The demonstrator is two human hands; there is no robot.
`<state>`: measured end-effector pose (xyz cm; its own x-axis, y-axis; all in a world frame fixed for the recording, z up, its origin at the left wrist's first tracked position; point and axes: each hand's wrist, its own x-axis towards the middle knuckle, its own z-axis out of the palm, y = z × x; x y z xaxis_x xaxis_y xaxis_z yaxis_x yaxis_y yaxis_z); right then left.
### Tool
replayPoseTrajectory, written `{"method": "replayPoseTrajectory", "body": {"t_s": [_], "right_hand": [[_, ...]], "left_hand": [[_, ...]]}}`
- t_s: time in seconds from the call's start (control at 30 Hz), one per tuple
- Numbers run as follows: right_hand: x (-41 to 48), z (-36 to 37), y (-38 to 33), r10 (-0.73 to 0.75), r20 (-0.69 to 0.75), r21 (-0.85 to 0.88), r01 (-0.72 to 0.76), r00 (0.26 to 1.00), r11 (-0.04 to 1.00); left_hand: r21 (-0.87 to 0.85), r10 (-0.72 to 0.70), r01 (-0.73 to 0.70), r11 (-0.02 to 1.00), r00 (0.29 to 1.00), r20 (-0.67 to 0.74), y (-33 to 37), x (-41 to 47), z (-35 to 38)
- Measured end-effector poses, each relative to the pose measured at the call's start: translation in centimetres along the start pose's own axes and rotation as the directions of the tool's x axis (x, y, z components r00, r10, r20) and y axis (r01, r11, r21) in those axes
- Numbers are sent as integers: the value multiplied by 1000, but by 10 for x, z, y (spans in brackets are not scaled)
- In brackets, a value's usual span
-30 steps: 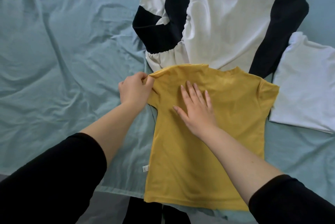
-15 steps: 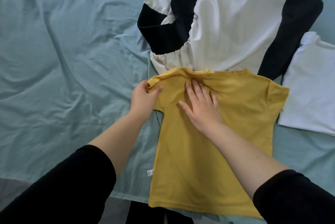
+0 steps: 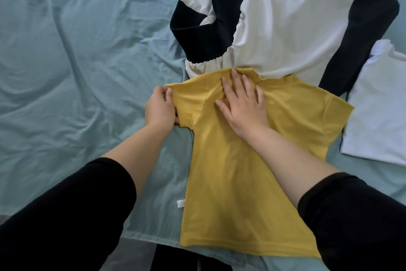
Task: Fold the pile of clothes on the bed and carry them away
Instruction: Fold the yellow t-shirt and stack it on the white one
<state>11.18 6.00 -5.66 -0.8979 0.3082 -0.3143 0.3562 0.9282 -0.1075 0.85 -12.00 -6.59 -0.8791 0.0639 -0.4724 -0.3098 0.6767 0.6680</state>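
- yellow shirt (image 3: 237, 183) flat on bed (image 3: 66, 73), near edge
- left hand (image 3: 159, 108) pinches its left sleeve
- right hand (image 3: 241, 101) pressed flat, fingers straight, near collar
- white-black garment (image 3: 285, 29) just beyond

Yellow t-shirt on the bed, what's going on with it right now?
A person is spreading the yellow t-shirt flat on the blue sheet. The left hand pinches the edge of one sleeve, while the right hand presses flat just below the collar. Both sleeves are out, so no fold is made yet. A white and dark garment lies just beyond the collar, and a white garment lies to the right.
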Motion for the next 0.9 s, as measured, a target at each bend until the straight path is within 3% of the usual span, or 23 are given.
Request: {"method": "replayPoseTrajectory", "body": {"t_s": [0.17,0.27,0.37,0.43,0.5,0.57,0.67,0.8,0.83,0.9], "right_hand": [[-78,1,3,22,19,105,-24,1000,994],[-123,4,22,109,77,181,-121,991,976],[-142,1,49,288,1,376,-267,958,887],[-148,0,70,511,-17,559,-416,859,717],[-148,-4,94,717,86,743,-525,691,416],[-144,-7,121,818,202,821,-549,538,158],[-138,-2,159,848,352,823,-562,397,-78],[-126,7,189,709,558,822,-401,431,-404],[-125,7,194,673,576,815,-386,463,-432],[-123,6,199,613,577,815,-425,539,-394]], "left_hand": [[12,-30,30,999,999,-13,4,-20,-12],[111,33,-30,993,999,-27,9,-42,-10],[135,108,-118,984,991,75,21,-69,6],[138,165,-188,973,973,163,32,-88,22],[212,292,-345,914,925,243,44,-104,41],[363,402,-508,781,854,330,57,-117,67],[495,366,-580,647,805,467,78,-132,113],[568,196,-498,655,838,510,92,-129,163],[591,149,-465,659,851,503,93,-126,170],[640,95,-430,636,868,488,92,-120,179]]}}
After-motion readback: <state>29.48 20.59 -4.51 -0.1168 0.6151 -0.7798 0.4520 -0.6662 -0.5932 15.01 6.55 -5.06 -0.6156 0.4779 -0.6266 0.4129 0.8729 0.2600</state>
